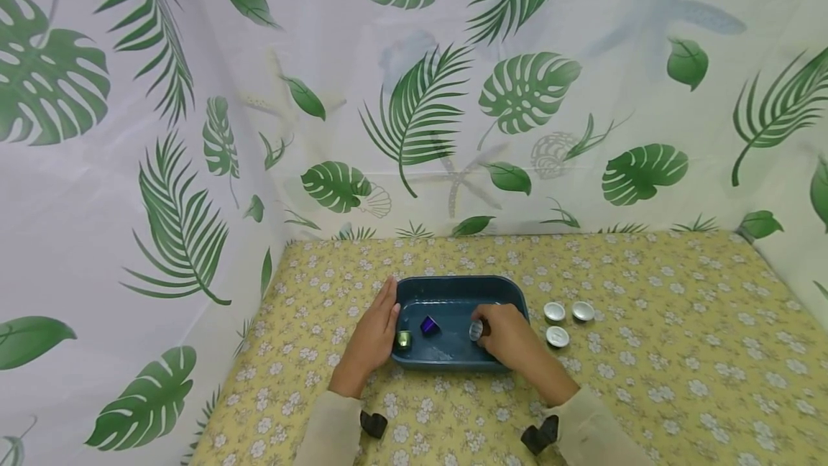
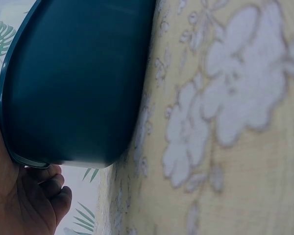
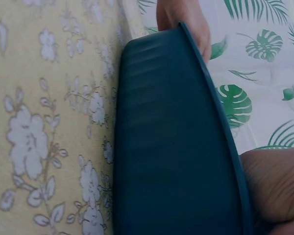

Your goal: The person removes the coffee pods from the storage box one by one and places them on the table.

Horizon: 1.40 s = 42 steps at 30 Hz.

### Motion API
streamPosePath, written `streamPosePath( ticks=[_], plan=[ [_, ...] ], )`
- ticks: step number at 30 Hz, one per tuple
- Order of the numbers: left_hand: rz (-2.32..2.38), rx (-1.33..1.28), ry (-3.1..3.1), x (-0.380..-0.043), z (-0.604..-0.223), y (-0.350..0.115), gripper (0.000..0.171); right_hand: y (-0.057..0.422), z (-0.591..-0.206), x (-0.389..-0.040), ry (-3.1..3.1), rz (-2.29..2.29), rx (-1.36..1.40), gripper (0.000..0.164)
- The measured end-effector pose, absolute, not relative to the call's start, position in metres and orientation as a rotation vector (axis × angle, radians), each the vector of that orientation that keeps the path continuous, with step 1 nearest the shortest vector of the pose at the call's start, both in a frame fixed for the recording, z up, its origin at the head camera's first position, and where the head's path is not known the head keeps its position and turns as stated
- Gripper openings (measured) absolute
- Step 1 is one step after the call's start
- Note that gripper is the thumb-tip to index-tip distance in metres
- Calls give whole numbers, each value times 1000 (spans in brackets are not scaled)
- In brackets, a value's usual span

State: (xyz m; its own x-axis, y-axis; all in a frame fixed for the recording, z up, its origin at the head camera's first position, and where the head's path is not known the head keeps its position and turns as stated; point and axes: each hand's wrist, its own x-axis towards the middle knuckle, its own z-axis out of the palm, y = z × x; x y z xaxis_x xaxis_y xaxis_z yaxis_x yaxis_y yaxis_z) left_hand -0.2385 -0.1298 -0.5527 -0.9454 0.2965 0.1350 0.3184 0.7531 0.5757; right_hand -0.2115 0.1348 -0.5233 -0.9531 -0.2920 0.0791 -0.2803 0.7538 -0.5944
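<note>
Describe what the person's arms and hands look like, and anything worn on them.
The left hand and right hand are bare, without gloves. Both arms wear plain cream sleeves. A small, angular black piece sits by the left cuff, and another by the right; their details are too small to make out.

Tray [image 1: 453,364]: smooth plastic, softly glossy. Purple cup [image 1: 429,326] and green cup [image 1: 404,340]: shiny, metallic in appearance. White cups [image 1: 557,337]: smooth, with a light sheen. Tablecloth [image 1: 647,380]: matt, with fine woven grain. Wall sheet [image 1: 272,164]: smooth, faintly creased, low sheen. Sleeve [image 1: 331,428]: matt cloth.
</note>
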Motion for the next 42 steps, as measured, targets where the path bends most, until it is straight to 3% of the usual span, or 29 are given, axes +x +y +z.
streamPosePath(
  ticks=[42],
  plan=[
    [-967,-530,-2893,-239,-554,-130,56,150,-516,-198,2917,-1409,-490,39]
  ],
)
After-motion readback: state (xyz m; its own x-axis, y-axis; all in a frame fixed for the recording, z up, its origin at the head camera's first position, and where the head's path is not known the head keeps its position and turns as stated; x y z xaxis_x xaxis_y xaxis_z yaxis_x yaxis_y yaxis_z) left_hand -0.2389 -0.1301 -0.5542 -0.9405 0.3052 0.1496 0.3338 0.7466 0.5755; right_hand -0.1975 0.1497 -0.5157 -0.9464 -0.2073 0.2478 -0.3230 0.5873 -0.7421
